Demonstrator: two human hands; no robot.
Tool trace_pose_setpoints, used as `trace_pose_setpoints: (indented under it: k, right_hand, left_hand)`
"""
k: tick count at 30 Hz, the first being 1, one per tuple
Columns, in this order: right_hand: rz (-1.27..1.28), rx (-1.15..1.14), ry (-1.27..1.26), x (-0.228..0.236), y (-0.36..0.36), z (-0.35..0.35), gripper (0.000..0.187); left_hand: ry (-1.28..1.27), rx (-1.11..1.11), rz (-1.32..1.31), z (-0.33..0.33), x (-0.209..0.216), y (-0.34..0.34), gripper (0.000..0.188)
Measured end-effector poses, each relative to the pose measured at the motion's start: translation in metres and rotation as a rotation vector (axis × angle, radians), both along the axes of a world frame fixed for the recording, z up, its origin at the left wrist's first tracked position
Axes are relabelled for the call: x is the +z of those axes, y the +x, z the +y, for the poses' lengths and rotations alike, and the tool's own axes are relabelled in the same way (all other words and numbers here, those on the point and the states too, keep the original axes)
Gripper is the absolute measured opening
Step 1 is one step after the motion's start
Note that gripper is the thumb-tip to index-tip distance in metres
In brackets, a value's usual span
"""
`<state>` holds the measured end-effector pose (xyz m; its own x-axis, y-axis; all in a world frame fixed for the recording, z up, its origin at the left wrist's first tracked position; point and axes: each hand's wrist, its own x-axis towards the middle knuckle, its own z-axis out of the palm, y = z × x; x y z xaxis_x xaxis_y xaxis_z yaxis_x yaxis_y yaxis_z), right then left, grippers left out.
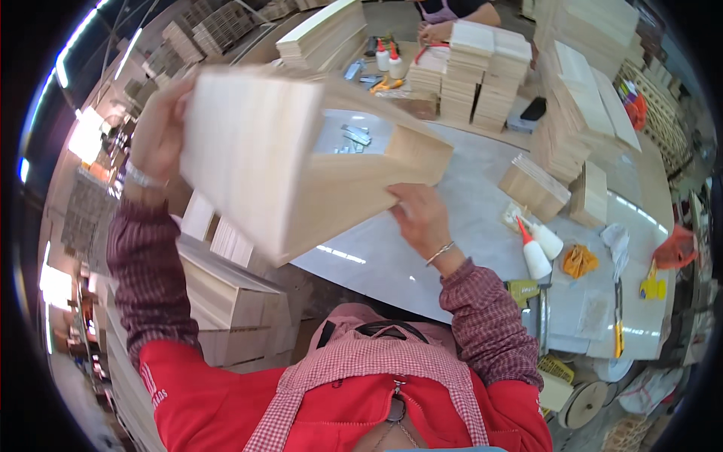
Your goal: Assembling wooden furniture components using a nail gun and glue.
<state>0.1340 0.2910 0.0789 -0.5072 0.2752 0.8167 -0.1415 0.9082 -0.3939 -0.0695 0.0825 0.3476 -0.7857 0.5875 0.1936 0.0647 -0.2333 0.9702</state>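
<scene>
A pale wooden box frame, open through its middle, is held tilted in the air above the table. My left hand grips its broad left end board, which is slightly blurred; some of those fingers are hidden behind the board. With fingers closed at the edge of the long near panel, my right hand holds the frame's other part. Through the opening, a small pile of metal staple strips shows on the grey tabletop.
Stacked boards stand at the back, near another person's hand. Glue bottles, an orange cloth, a nail gun and a yellow-handled cutter lie at right. Finished-looking wooden boxes are stacked at lower left.
</scene>
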Motion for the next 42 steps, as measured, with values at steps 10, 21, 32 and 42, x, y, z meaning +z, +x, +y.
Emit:
trace_pose_setpoints:
  k: [10, 21, 32, 42]
  right_hand:
    - [-0.31, -0.068, -0.576, 0.111, 0.071, 0.105, 0.016]
    - [-0.229, -0.179, 0.154, 0.374, -0.02, 0.069, 0.029]
    - [-0.77, -0.182, 0.037, 0.379, -0.109, 0.063, 0.036]
    - [-0.733, -0.329, 0.196, 0.368, -0.102, 0.074, 0.042]
  left_hand:
    - [-0.095, -0.245, -0.028, 0.154, 0.071, -0.024, 0.025]
    - [0.112, -0.368, 0.026, 0.207, 0.05, -0.06, 0.019]
    - [-0.021, -0.341, -0.212, 0.233, -0.114, -0.199, 0.021]
    - [-0.969, 0.058, 0.464, 0.315, -0.372, -0.303, 0.021]
